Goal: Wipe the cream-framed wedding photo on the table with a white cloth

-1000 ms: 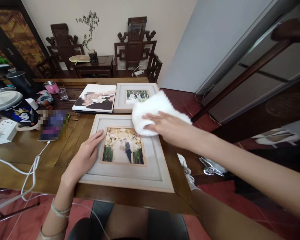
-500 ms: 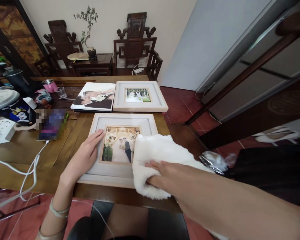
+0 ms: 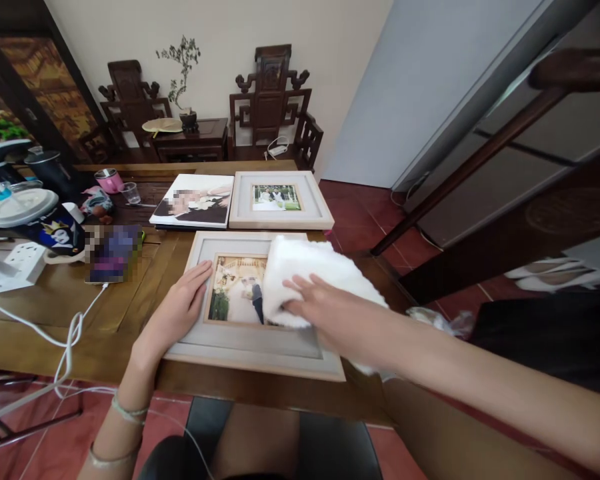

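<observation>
Left hand [image 3: 175, 315] lay flat, fingers spread, on the near picture frame [image 3: 253, 347]; right hand [image 3: 325, 313] pressed a white cloth [image 3: 310, 267] onto its glass. Beyond both hands lay a second frame [image 3: 280, 220] on the surface [image 3: 50, 313].

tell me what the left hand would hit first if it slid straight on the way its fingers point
The left hand lies flat on the near picture frame, fingers pointing up and right. Sliding on, it would probably cross the photo and meet the white fluffy cloth under the right hand.
</observation>
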A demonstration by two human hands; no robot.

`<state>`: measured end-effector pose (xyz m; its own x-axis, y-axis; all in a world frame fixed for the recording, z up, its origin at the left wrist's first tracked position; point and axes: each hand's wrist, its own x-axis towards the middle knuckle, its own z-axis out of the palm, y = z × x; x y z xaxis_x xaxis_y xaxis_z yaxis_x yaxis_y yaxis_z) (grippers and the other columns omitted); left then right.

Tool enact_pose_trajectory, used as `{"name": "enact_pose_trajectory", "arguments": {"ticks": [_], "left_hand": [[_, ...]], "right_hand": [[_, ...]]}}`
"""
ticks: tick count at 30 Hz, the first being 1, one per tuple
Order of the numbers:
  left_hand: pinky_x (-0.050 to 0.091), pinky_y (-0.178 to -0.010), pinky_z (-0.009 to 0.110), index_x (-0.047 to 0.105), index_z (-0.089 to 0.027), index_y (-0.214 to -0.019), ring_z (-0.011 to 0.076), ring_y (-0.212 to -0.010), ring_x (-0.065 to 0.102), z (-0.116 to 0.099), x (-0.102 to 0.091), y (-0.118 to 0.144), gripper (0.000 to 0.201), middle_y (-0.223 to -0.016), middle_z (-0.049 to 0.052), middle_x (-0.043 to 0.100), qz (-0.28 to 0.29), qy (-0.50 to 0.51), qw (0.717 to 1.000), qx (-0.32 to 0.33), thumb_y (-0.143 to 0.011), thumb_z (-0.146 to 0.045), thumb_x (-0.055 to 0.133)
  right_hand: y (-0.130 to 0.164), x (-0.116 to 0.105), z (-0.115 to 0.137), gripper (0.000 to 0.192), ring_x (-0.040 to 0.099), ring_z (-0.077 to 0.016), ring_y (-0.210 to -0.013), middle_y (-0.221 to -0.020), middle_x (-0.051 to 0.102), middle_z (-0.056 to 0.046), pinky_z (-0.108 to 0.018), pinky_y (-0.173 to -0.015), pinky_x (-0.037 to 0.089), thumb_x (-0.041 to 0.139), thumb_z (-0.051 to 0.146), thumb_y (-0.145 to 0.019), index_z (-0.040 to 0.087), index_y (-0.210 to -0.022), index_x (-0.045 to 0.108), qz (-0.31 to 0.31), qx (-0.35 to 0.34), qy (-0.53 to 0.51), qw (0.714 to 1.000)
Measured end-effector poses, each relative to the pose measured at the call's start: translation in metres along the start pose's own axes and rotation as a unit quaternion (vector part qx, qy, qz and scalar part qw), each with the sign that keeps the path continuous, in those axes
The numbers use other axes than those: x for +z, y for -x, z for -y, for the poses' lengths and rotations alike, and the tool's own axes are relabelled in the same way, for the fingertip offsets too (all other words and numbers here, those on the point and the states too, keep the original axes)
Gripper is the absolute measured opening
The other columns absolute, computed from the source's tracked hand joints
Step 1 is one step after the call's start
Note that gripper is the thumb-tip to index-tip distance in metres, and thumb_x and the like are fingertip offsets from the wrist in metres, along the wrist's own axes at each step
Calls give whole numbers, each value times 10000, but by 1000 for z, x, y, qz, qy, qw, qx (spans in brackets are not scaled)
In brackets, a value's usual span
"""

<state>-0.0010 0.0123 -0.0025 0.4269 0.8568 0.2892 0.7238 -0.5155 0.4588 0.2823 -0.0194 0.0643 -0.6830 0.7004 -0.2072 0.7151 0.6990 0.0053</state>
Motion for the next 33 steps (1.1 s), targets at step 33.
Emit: {"name": "enact_pose_trajectory", "arguments": {"ticks": [33], "left_hand": [[311, -1176, 459, 463, -164, -1417, 218, -1402, 393, -4, 0, 0, 455, -1491, 103, 462, 27, -13, 1000, -10, -1003, -286, 320]], "right_hand": [[-6, -11, 45, 610, 509, -361, -1268, -1369, 563, -177, -483, -1035, 426, 540, 5, -706, 189, -1282, 619, 63, -27, -54, 996]]}}
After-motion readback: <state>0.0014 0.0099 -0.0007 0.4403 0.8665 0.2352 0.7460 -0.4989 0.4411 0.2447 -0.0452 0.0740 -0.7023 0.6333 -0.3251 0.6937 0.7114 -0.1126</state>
